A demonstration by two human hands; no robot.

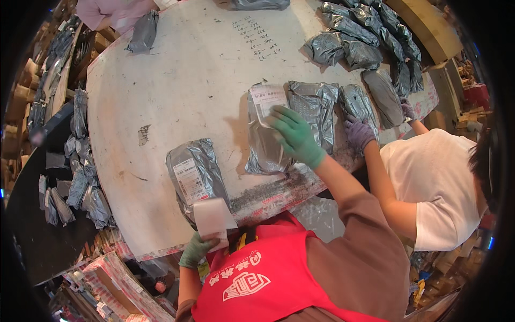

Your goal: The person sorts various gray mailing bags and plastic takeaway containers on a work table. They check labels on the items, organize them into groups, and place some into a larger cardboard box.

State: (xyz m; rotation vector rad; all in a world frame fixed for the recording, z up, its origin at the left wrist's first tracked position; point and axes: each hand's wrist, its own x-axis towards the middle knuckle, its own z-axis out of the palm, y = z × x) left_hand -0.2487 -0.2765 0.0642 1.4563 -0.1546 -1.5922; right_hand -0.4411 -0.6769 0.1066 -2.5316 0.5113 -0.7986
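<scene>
My right hand [295, 137], in a green glove, lies with spread fingers over the lower edge of a white printed label [267, 96] on a grey plastic mailer parcel [267, 149]. My left hand [199, 247], also gloved in green, grips white label sheets [212, 219] at the table's near edge. The sheets overlap the bottom of another grey parcel [205, 161], which bears a label [189, 181] with print and barcodes. A further grey mailer parcel [314, 112] sits just right of the one under my right hand.
Beside me on the right, a co-worker's purple-gloved hands [359, 131] touch grey parcels. More wrapped parcels [364, 54] are piled at the table's far right by a cardboard box [430, 30]. Another person [116, 14] stands across the white table [181, 92]. Parcels [78, 187] lie left of it.
</scene>
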